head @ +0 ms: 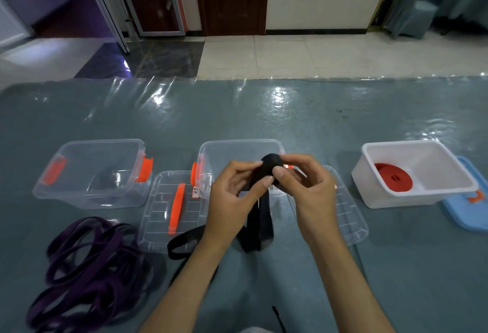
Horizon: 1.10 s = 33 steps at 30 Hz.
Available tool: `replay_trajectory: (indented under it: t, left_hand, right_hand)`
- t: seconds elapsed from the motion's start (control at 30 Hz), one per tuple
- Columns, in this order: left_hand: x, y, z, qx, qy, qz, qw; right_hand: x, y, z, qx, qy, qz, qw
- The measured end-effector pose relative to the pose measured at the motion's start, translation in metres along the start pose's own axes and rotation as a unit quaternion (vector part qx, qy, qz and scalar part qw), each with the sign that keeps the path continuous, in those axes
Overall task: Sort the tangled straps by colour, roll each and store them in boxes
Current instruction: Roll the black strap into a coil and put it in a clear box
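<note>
Both hands hold a partly rolled black strap above the middle clear box. My left hand pinches the strap just below the roll. My right hand grips the roll between thumb and fingers. The strap's loose tail hangs down to the table and loops off to the left. A tangled purple strap lies at the near left. A rolled red strap sits in the white box at the right.
An empty clear box with orange latches stands at the left. Two clear lids lie flat by the middle box. A blue lid lies under the white box's right side. Wrinkled clear plastic covers the grey table.
</note>
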<state>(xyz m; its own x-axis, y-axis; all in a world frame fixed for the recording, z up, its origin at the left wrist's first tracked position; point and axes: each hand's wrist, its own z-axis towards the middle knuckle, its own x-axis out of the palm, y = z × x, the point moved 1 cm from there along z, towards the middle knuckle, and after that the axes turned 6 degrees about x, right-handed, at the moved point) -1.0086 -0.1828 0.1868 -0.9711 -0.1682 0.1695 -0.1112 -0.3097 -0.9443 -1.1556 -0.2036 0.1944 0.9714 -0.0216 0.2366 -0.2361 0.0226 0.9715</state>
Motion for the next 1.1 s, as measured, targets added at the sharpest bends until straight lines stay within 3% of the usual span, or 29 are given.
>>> replay_trajectory:
  t: [0.2,0.3,0.43,0.53,0.67,0.83,1.1]
  left_hand:
    - [-0.009,-0.002,0.015,0.035,0.021,0.022,0.999]
    - [-0.001,-0.009,0.011,0.034,-0.010,0.005,0.999]
    - [-0.001,-0.010,0.011,0.082,0.002,0.027,0.996]
    - [-0.005,-0.019,0.006,0.059,0.008,-0.007,0.998]
    - [0.001,-0.025,-0.010,0.062,-0.039,-0.021,0.997]
    - [-0.004,-0.037,-0.014,0.057,0.007,-0.016,0.998]
    - [0.001,-0.045,-0.032,0.060,-0.031,-0.020,0.998]
  right_hand:
    - [-0.004,0.005,0.009,0.017,0.047,-0.039,0.998]
    - [-0.006,0.012,0.011,-0.003,0.042,-0.043,0.998]
    - [-0.003,0.017,0.004,-0.026,0.045,0.019,0.998]
    - [-0.009,0.019,-0.002,-0.019,0.074,-0.023,0.997]
    - [-0.009,0.027,-0.012,-0.037,0.054,-0.033,0.997]
    - [-0.002,0.028,-0.030,-0.015,0.066,0.044,0.997]
    - [0.005,0.032,-0.041,-0.043,0.031,0.025,0.998]
